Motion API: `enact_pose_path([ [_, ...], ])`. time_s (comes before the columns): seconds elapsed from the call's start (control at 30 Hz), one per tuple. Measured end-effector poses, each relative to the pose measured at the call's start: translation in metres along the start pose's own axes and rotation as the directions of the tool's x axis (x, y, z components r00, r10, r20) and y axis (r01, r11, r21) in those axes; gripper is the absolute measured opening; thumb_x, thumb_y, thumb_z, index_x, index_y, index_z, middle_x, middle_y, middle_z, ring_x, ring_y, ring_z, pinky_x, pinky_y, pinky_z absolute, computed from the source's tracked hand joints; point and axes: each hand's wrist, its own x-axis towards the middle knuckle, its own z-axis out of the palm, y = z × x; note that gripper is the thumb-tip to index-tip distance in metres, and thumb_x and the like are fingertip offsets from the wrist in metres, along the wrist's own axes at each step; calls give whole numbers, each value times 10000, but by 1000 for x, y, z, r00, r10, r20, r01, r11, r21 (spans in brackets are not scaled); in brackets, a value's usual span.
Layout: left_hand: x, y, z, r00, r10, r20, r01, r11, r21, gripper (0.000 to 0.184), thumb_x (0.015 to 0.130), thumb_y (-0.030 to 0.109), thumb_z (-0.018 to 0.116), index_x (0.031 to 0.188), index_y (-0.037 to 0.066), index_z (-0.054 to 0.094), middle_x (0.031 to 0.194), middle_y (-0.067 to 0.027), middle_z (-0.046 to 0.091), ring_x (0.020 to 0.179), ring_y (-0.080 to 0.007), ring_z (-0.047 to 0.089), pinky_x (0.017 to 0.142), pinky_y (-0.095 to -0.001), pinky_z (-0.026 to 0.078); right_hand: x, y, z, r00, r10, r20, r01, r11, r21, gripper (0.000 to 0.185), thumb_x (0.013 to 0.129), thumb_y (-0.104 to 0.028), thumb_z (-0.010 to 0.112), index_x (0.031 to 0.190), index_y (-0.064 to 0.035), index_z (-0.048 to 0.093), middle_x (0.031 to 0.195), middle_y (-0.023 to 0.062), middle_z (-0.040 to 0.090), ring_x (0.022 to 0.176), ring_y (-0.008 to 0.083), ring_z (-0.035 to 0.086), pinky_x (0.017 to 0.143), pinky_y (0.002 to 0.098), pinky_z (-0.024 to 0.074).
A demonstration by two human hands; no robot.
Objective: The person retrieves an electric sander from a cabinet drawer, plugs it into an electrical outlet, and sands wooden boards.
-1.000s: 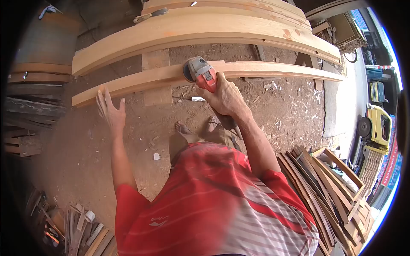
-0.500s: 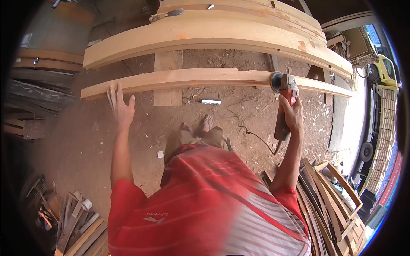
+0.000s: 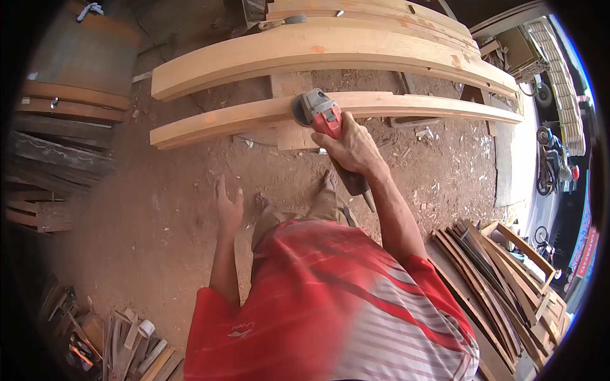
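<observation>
My right hand [image 3: 353,147] is wrapped round a red and grey angle grinder [image 3: 326,118]. The grinder's dark round disc [image 3: 300,112] meets the long, pale wooden beam [image 3: 235,118] left of its middle. This beam runs across in front of me, slightly curved in the wide lens. My left hand [image 3: 229,207] hangs below the beam, off the wood, fingers apart and nothing in them. Part of the grinder's rear body is hidden behind my right hand and wrist.
Thicker planks [image 3: 356,47] lie stacked beyond the beam, with a dark-ended hand tool [image 3: 283,23] on top. Wood offcuts [image 3: 127,343] pile up at lower left, long strips [image 3: 473,298] at lower right. Shavings litter the dirt floor [image 3: 184,260]. A motorcycle [image 3: 548,159] stands outside.
My right hand has carried the grinder leftward along the beam. My left hand has come off the beam's left end and dropped toward my body. The view has shifted somewhat.
</observation>
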Motion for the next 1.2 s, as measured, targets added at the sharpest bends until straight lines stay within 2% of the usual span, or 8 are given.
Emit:
enact_pose_path([
  [0.17,-63,-125,-12,952,-132,276,101,987,124,738,934,315,707,1495,-95,456,1485,-331,527,1415,-450,492,1171,-486,401,2,-67,58,994,-65,82,70,996,-54,802,858,-552,745,1257,104,513,1074,367,702,1079,507,691,939,530,541],
  [0.27,-102,-207,-25,826,-387,410,338,922,189,725,911,387,698,1415,-112,548,1381,-340,609,1342,-453,561,1129,-483,438,1,-73,62,998,-46,48,48,998,-43,808,853,-561,742,1242,112,521,1063,369,704,1070,501,697,931,517,546],
  [0.43,-189,-311,-37,688,-666,289,661,739,128,681,887,419,730,1332,-88,639,1345,-314,649,1262,-414,633,1062,-461,495,-9,-30,25,984,87,-155,-95,994,-50,788,845,-557,724,1201,129,567,1079,369,704,1067,470,711,918,500,548],
  [0.7,-149,-269,-34,634,-645,426,634,750,191,644,916,406,715,1323,-89,647,1313,-268,683,1227,-379,655,1035,-445,501,-17,-9,12,977,140,-159,-130,989,70,841,821,-577,726,1234,136,558,1097,355,707,1068,457,716,941,491,546],
  [0.9,-40,-188,-32,795,-487,362,519,855,12,612,978,369,677,1381,-84,594,1243,-227,708,1156,-314,668,1004,-424,497,4,-57,60,994,-95,56,96,995,-2,756,850,-548,758,1198,82,526,1043,390,694,1047,528,690,895,552,545],
  [0.97,-33,-161,-41,927,-311,210,330,942,-63,597,988,360,668,1392,-72,587,1185,-214,707,1115,-274,663,991,-395,497,2,-50,49,995,-94,16,94,996,6,754,854,-547,756,1193,85,524,1030,390,695,1040,530,692,890,550,547],
  [1.1,-79,-226,-50,923,-371,105,377,925,-42,572,985,345,678,1370,-73,604,1109,-186,718,981,-231,675,869,-373,530,2,1,6,993,63,-103,-62,998,11,787,855,-572,734,1202,108,540,1080,364,701,1022,442,727,877,509,570],
  [1.2,-137,-245,-61,781,-594,194,607,795,-7,490,980,338,687,1272,-55,685,982,-158,742,825,-201,677,732,-358,535,1,44,-27,944,237,-229,-207,967,149,803,843,-582,725,1247,97,580,1047,272,726,951,327,736,857,454,585],
])
